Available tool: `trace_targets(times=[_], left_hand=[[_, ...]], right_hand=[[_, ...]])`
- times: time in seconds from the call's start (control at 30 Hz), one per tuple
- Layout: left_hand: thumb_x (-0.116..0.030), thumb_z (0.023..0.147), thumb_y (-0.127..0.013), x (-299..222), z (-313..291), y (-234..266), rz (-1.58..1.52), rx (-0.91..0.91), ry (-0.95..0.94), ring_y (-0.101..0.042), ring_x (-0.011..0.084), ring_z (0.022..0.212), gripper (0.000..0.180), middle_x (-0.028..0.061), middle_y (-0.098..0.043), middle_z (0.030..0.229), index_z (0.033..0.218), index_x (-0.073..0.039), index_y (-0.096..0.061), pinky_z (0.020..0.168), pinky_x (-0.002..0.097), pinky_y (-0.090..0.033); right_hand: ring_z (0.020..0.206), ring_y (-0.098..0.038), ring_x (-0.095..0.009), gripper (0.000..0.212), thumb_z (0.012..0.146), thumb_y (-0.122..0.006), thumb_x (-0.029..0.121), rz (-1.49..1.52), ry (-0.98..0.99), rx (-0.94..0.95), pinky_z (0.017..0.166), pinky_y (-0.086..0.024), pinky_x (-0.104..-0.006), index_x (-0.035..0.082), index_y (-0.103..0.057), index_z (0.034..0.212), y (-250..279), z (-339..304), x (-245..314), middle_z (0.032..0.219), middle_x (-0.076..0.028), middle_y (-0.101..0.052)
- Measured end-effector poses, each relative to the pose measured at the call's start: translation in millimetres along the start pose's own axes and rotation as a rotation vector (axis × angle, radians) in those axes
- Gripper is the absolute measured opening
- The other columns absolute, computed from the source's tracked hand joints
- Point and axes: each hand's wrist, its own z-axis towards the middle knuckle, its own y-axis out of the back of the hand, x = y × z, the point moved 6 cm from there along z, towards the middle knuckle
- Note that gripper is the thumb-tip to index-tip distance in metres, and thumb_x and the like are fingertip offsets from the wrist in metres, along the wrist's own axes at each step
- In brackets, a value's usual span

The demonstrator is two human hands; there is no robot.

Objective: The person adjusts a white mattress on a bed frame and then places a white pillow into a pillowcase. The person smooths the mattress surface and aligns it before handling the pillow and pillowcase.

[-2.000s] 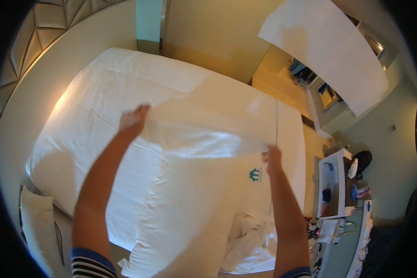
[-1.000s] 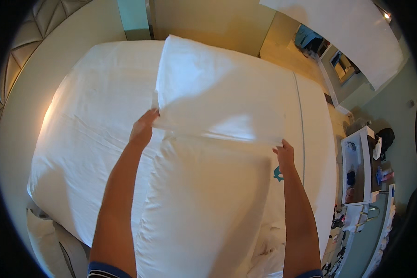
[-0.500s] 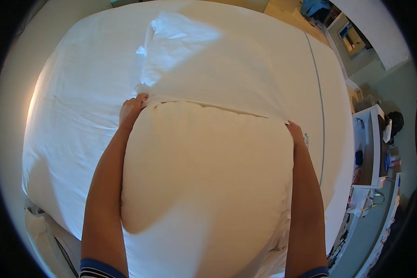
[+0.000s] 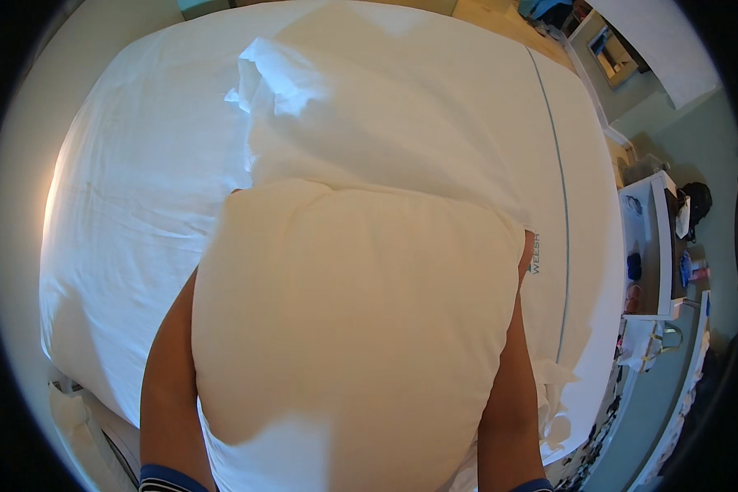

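A plump white pillow [image 4: 353, 320] lies toward me between my forearms, its far end against the opening of a white pillowcase [image 4: 402, 139]. The case spreads flat beyond it, with a crumpled corner at its far left. My left hand [image 4: 236, 192] is almost wholly covered by the pillow's far left corner; only a sliver shows. At the far right corner, my right hand [image 4: 528, 241] shows just its edge. Most fingers are hidden, but the case's mouth stays stretched between both hands, closed on its edges.
Under everything is a large bed with a white sheet [image 4: 139, 180]; a thin dark stripe runs down its right side. A white open shelf [image 4: 648, 246] with small items stands to the right, a black bag [image 4: 697, 205] beside it. A framed mirror [image 4: 613, 56] leans at the far right.
The pillow has risen and bulged over my hands, covering most of them. The dark gap at the case's mouth has closed up. My right forearm has shifted slightly left at its near end.
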Motion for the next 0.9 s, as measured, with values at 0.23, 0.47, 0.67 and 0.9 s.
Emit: trace_targets(times=[0.23,0.47,0.67,0.9], left_hand=[[-0.015,0.078,-0.053,-11,-2,1,0.035,0.011,-0.002,-0.048,0.0109,0.065,0.01,0.0006,-0.051,0.073,0.077,-0.006,-0.049,0.056,0.0265,-0.041],[-0.017,0.079,-0.053,-12,-6,-2,-0.028,0.015,0.052,-0.048,0.0104,0.064,0.012,0.0003,-0.051,0.071,0.076,-0.006,-0.05,0.056,0.0259,-0.041],[-0.019,0.08,-0.053,-10,-2,-15,-0.118,0.047,0.098,-0.048,0.01,0.063,0.014,0.0001,-0.051,0.07,0.075,-0.006,-0.05,0.055,0.0253,-0.041],[-0.021,0.08,-0.052,-12,-8,-8,-0.253,-0.029,0.141,-0.048,0.0095,0.061,0.016,-0.0002,-0.051,0.068,0.073,-0.006,-0.051,0.055,0.0247,-0.041]], right_hand=[[0.062,-0.046,-0.011,0.027,0.083,-0.049,0.028,-0.225,0.174,-0.077,0.056,-0.038,-0.0254,0.001,-0.054,0.08,-9,-8,36,0.065,-0.001,-0.051],[0.056,-0.039,-0.005,0.025,0.083,-0.049,0.021,-0.382,-0.138,-0.029,0.049,-0.032,-0.0217,0.004,-0.05,0.064,-8,-11,20,0.061,0.003,-0.046],[0.053,-0.03,-0.005,0.028,0.078,-0.05,0.005,-0.023,0.172,-0.233,0.045,-0.024,-0.0192,0.006,-0.037,0.054,-13,-52,84,0.057,0.004,-0.038],[0.051,-0.027,-0.007,0.024,0.072,-0.054,0.004,-0.307,-0.182,-0.003,0.045,-0.027,-0.0239,0.004,-0.038,0.055,-50,-51,100,0.053,0.002,-0.033]])
